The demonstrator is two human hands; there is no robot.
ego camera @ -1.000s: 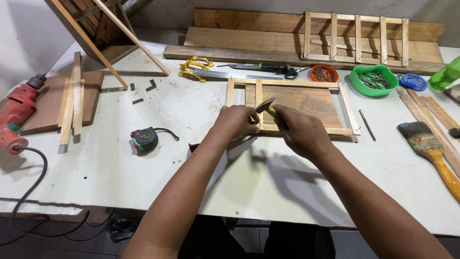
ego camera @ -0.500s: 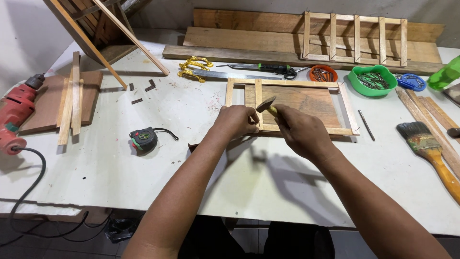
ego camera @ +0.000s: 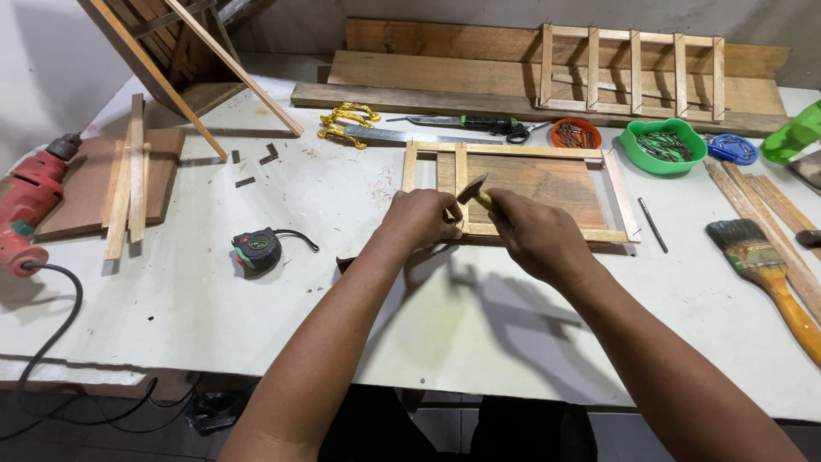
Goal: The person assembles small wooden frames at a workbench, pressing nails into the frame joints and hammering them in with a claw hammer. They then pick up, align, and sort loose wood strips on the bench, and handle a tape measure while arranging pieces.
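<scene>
At the centre of the frame a wooden frame [ego camera: 522, 192] of thin slats lies flat on a darker board on the white table [ego camera: 513, 325]. The left hand [ego camera: 421, 218] rests on the frame's lower left corner, fingers curled and pressed together against the slat; whether they pinch a nail there is hidden. The right hand [ego camera: 534, 235] is closed around the yellow handle of a small hammer [ego camera: 473, 190], whose head sits just above the frame's second upright slat, close to the left fingers. Both forearms reach in from the bottom of the frame and cast shadows on the table below the frame.

Right of the frame lies a single nail [ego camera: 652, 224], and farther right a paintbrush [ego camera: 765, 269] beside loose wood strips [ego camera: 761, 214] at the right edge. Above the frame, from left to right, lie gold handles [ego camera: 346, 124], a handsaw [ego camera: 445, 130], an orange dish of nails [ego camera: 575, 133], a green bowl [ego camera: 663, 147] and a blue lid [ego camera: 733, 148]. A ladder-like slatted frame [ego camera: 631, 73] leans on planks at the upper right. At the left centre sits a tape measure [ego camera: 256, 251], well apart from the hands. Farther left, slats lie on a brown board [ego camera: 90, 184], and a red power drill [ego camera: 26, 210] with a black cord lies at the left edge.
</scene>
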